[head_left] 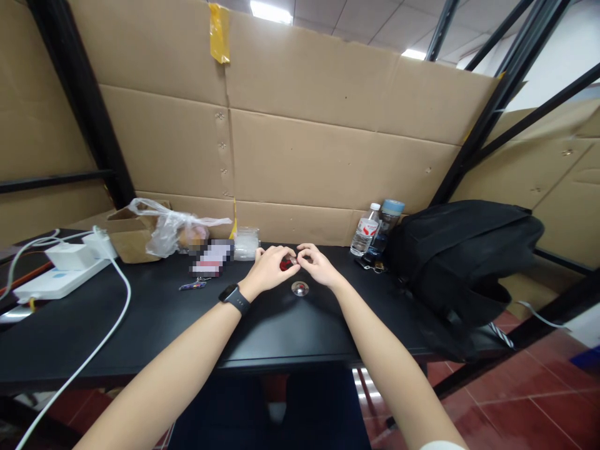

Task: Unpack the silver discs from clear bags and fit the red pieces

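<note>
My left hand (pixel 269 269) and my right hand (pixel 317 265) meet over the middle of the black table (pixel 140 319). Both have their fingers curled and pinched around a small red object (pixel 285 264) held between them. I cannot make out what the red object is. A black watch (pixel 234 298) is on my left wrist. A small round silver piece (pixel 300 288) lies on the table just below the hands, apart from them.
A black backpack (pixel 462 262) fills the table's right end, with two bottles (pixel 375 230) and keys beside it. At the left are a white power strip (pixel 59 275) with cables, a cardboard box (pixel 131 234), a plastic bag (pixel 171 231) and a small clear container (pixel 247 244). Cardboard walls stand behind.
</note>
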A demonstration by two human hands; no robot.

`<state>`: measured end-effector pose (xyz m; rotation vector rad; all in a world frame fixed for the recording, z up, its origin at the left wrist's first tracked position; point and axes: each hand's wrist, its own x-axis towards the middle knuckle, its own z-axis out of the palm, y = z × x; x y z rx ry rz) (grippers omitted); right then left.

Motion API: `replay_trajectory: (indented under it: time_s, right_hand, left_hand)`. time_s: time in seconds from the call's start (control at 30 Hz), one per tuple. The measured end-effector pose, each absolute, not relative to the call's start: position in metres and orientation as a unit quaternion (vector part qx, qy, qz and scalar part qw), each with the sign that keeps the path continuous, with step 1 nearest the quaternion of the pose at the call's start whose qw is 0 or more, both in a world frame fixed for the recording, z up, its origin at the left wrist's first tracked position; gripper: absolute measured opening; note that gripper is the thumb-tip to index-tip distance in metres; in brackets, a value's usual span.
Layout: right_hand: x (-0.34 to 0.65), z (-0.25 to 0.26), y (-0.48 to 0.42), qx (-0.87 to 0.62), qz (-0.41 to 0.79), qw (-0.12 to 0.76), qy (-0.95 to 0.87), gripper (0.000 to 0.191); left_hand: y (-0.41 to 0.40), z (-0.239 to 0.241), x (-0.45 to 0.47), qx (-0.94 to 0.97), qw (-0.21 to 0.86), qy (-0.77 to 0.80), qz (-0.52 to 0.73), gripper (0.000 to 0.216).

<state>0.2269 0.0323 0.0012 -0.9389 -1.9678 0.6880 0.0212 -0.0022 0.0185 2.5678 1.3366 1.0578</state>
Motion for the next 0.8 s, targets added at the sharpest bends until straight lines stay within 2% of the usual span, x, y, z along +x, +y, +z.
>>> replay_trajectory:
  time_s: [0.2, 0.37, 0.43, 0.53, 0.6, 0.7, 0.8]
  right_hand:
    - [0.227, 0.007, 0.029, -0.388, 0.253, 0.416, -0.783, 0.026]
    - [0.227, 0.012, 0.023, -0.385, 0.239, 0.372, -0.81, 0.024]
    - [0.232, 0.015, 0.02, -0.392, 0.248, 0.305, -0.831, 0.023]
    - [0.241, 0.018, 0.017, -0.395, 0.283, 0.159, -0.859, 0.028]
    - [0.244, 0.017, 0.016, -0.389, 0.29, 0.116, -0.867, 0.022]
    - [0.242, 0.015, 0.018, -0.391, 0.283, 0.162, -0.861, 0.011]
    - [0.24, 0.015, 0.022, -0.396, 0.299, 0.311, -0.811, 0.017]
  left_hand:
    - [0.004, 0.013, 0.018, 0.842, 0.01, 0.436, 0.319, 0.025]
    - [0.009, 0.011, 0.015, 0.84, 0.016, 0.431, 0.328, 0.018]
    - [0.012, 0.011, 0.013, 0.847, 0.026, 0.428, 0.313, 0.015]
    - [0.014, 0.01, 0.009, 0.852, 0.043, 0.434, 0.289, 0.011]
    - [0.015, 0.01, 0.007, 0.851, 0.06, 0.438, 0.283, 0.011]
    - [0.015, 0.012, 0.007, 0.837, 0.087, 0.457, 0.289, 0.011]
    - [0.017, 0.014, 0.007, 0.813, 0.115, 0.481, 0.307, 0.015]
